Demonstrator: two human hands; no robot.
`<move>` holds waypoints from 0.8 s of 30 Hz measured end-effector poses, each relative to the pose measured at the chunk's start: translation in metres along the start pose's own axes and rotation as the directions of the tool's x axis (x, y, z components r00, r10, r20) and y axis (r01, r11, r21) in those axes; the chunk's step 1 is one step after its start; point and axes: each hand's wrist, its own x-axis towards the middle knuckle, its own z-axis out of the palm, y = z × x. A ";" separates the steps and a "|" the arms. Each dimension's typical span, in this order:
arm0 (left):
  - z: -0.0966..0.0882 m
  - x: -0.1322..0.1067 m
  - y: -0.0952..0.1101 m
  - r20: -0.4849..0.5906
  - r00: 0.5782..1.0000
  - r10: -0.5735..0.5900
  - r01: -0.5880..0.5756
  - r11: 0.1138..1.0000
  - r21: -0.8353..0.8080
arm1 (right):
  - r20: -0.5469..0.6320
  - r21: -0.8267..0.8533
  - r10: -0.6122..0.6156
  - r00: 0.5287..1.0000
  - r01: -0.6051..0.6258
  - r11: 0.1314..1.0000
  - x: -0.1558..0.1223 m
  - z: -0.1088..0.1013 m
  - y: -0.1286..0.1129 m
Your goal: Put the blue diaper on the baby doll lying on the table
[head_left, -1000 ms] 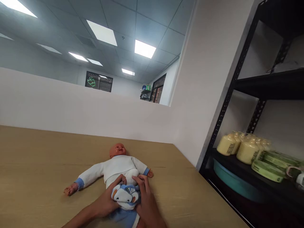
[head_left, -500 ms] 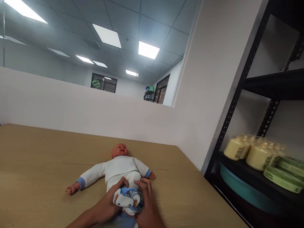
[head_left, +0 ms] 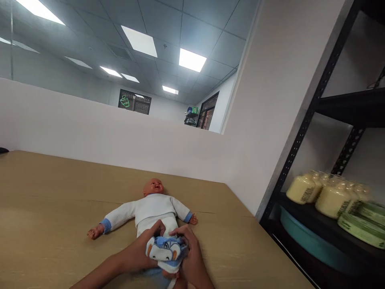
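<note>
A baby doll (head_left: 155, 208) lies on its back on the table, head away from me, arms spread, in a white top with blue cuffs and white trousers. Over its lower body, nearest me, is a blue-and-white cloth with an animal face (head_left: 164, 251). My left hand (head_left: 144, 245) grips this cloth from the left, thumb on top near the trousers. On the other side my right hand (head_left: 191, 257) is closed on it with bent fingers. Below the cloth some doll skin shows, perhaps a foot. My hands hide most of the legs.
The wooden table (head_left: 54, 208) meets a low white wall (head_left: 105, 140) with a glass pane above. At the right, a black shelf rack (head_left: 300, 132) holds pale yellow bottles (head_left: 333, 198), green round packs (head_left: 361, 228) and a teal basin (head_left: 313, 237).
Both hands still hold the animal-face cloth, which sits slightly further right in view. More doll skin shows beneath it. The trousers' front looks flatter, and the camera view has shifted a little.
</note>
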 end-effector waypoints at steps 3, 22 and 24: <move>-0.001 -0.001 0.005 0.033 0.999 0.011 -0.009 0.997 -0.074 | 0.021 0.037 0.020 1.000 -0.021 0.999 0.000 -0.001 -0.002; -0.027 -0.002 -0.001 0.144 0.989 0.018 0.007 0.985 -0.170 | 0.258 -0.042 -0.041 0.965 0.053 0.998 -0.005 -0.014 -0.032; -0.030 -0.001 -0.002 0.122 0.993 0.004 0.016 0.986 -0.166 | 0.285 0.003 -0.022 0.958 0.023 1.000 -0.005 -0.017 -0.033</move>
